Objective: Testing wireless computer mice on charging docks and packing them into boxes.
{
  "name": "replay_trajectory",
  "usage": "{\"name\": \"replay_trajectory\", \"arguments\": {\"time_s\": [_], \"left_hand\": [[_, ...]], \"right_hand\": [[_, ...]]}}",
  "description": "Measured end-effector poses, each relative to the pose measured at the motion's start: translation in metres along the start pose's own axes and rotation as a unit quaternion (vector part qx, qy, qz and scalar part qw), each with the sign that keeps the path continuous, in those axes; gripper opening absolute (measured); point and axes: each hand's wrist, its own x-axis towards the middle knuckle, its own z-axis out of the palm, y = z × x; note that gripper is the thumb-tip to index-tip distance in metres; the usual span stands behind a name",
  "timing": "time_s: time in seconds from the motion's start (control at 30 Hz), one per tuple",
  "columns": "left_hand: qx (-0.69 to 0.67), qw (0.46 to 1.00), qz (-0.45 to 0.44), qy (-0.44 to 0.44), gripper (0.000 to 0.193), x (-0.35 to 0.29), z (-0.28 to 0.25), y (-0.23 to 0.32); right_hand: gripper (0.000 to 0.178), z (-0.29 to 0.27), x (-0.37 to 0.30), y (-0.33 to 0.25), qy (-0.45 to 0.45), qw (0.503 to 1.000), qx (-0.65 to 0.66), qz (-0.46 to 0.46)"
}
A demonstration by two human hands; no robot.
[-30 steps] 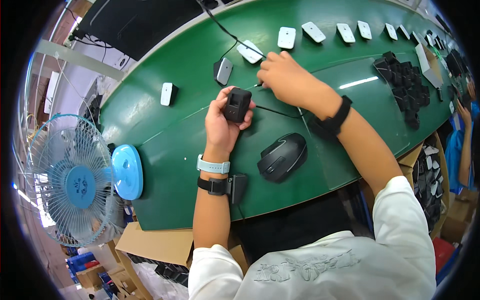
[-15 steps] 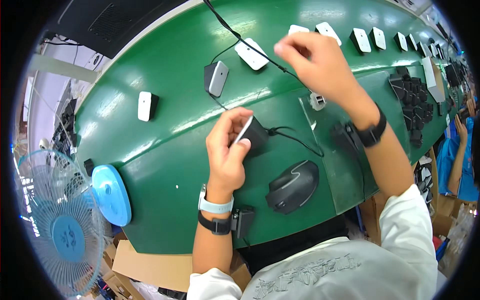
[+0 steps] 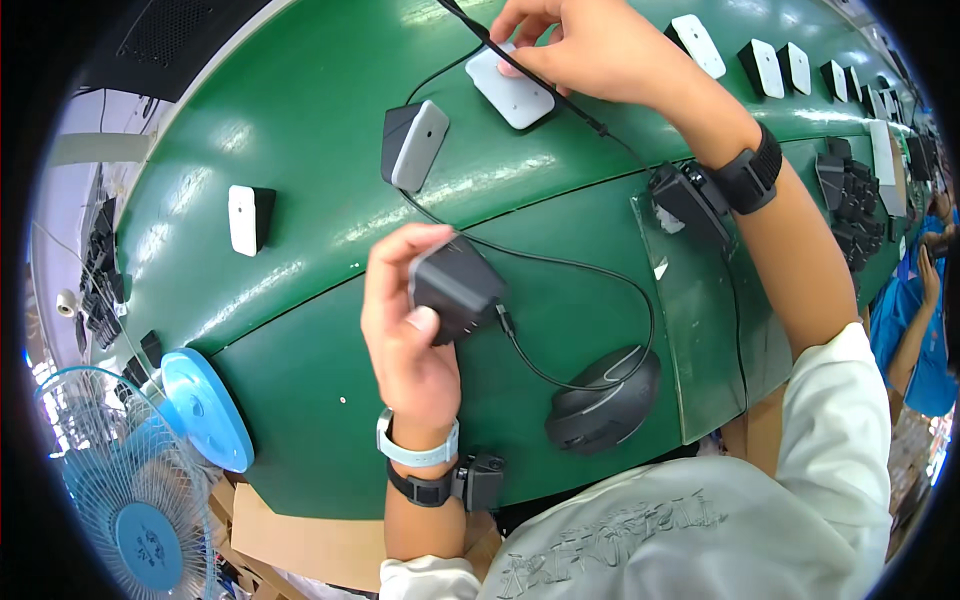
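My left hand (image 3: 405, 330) is closed around a black wedge-shaped box (image 3: 455, 288). Its dark side faces up, and a thin black cable (image 3: 508, 325) runs from its right side in a loop. At the far side of the table, my right hand (image 3: 560, 45) grips the upper end of a white-faced black box (image 3: 510, 90), thumb on the white face. A thick black cable (image 3: 520, 65) crosses in front of those fingers. Between the hands a similar box (image 3: 418, 147) lies tilted with a cable beside it, and another white-faced box (image 3: 245, 220) stands farther left.
A black mouse (image 3: 605, 400) lies near the front edge, the cable loop over it. Several white-faced boxes (image 3: 765, 70) line the far right, near a pile of black parts (image 3: 850, 200). A blue fan (image 3: 150, 530) stands at lower left. A person in blue (image 3: 915, 340) is at right.
My right hand has moved left and away from me onto a white-faced box. My left hand has turned its box so the dark side faces up. The cable loop now reaches over the mouse.
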Motion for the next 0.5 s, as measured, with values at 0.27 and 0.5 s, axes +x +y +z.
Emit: {"name": "replay_trajectory", "arguments": {"time_s": [0.27, 0.5], "left_hand": [[-0.374, 0.926, -0.039, -0.028, 0.055, 0.006, -0.008, 0.004], [-0.292, 0.956, -0.001, -0.016, 0.053, 0.008, 0.004, 0.004]], "right_hand": [[0.023, -0.025, -0.044, -0.033, 0.167, 0.976, -0.122, -0.069], [0.027, 0.042, -0.139, -0.045, -0.146, 0.956, -0.142, -0.21]]}}
